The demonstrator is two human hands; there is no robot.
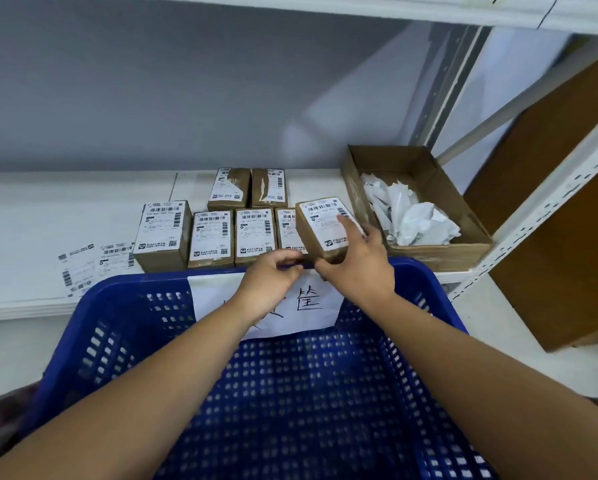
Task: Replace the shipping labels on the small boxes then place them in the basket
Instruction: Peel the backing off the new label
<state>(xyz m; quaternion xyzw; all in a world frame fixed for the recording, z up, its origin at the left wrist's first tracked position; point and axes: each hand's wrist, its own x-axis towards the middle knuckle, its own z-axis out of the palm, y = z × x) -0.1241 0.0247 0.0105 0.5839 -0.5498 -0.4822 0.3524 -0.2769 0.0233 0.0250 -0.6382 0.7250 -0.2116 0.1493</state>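
Up over the far rim of the blue basket point(117, 289), the right hand point(356, 268) grips a small box point(322, 226). The fingers wrap its near right edge and one fingertip lies on the white shipping label on top. The box is tilted, lifted clear of the shelf point(48, 216), and it overlaps the right end of a row of four boxes point(211, 237).

The left hand point(273, 278) is just beside the box's near left corner, its fingers curled inward. Whether it pinches a label edge or only touches the cardboard cannot be told, since the fingertips blur against the rim.

The row stands on the white shelf just beyond the basket, each box with a printed label facing up. Farther back, two boxes point(249, 188) sit side by side, their labels torn so that brown cardboard shows through. Left of the row, loose labels point(96, 261) lie flat on the shelf.

To the right, an open cardboard tray point(419, 168) holds crumpled white paper point(415, 220). A white paper sign point(311, 303) with handwritten characters hangs on the inside of the basket's far wall, partly hidden behind both wrists.
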